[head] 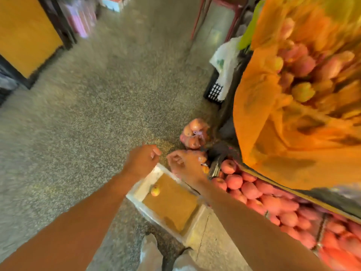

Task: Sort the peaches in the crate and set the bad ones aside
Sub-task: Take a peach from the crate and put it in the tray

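Note:
The view is blurred by motion. A crate of red-pink peaches (pixel 273 202) lies at the lower right. Next to it on the floor stands a white foam box (pixel 140 189) with a brown liner, and a single yellowish peach (pixel 155 190) lies inside it. My left hand (pixel 141 160) hovers over the box's far corner with its fingers loosely curled and nothing visible in it. My right hand (pixel 187 165) is just to the right, above the crate's left end, fingers apart. A small orange fruit (pixel 205 169) shows at its edge; whether my hand holds it is unclear.
A bag of peaches (pixel 193 135) sits on the speckled floor beyond my hands. Orange paper (pixel 283 145) lines a higher crate with more peaches (pixel 304 65) at the right. A black crate (pixel 214 90) with a white plastic bag stands behind. A yellow panel (pixel 25 34) is far left.

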The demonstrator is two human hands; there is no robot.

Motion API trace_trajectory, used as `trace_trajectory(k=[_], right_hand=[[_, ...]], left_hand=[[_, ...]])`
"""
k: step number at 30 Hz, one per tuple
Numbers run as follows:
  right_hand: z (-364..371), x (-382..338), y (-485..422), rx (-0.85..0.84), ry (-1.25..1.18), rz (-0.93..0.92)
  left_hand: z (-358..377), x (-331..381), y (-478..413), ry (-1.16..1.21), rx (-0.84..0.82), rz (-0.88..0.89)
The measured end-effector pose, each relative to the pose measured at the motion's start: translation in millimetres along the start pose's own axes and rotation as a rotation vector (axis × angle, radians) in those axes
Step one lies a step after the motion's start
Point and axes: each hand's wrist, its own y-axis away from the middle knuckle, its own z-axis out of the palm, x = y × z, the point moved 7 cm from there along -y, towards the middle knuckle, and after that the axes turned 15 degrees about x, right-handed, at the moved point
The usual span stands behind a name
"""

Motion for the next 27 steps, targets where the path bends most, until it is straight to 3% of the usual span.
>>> trace_trajectory(k=[9,13,20,27], right_hand=[[-186,-149,4,0.266,-0.107,-0.177],[-270,-177,3,0.331,-0.208,-0.184],[-385,-109,-25,0.442,-0.027,-0.057],[-471,-38,-93,0.465,0.183,-0.066]], left_hand=[[-107,195,-45,0.128,0.145,0.288],[-120,263,-58,0.24,0.191,0.392],[-75,371,-74,0.177,0.105,0.461],[-18,436,-135,0.002,0.115,0.407]])
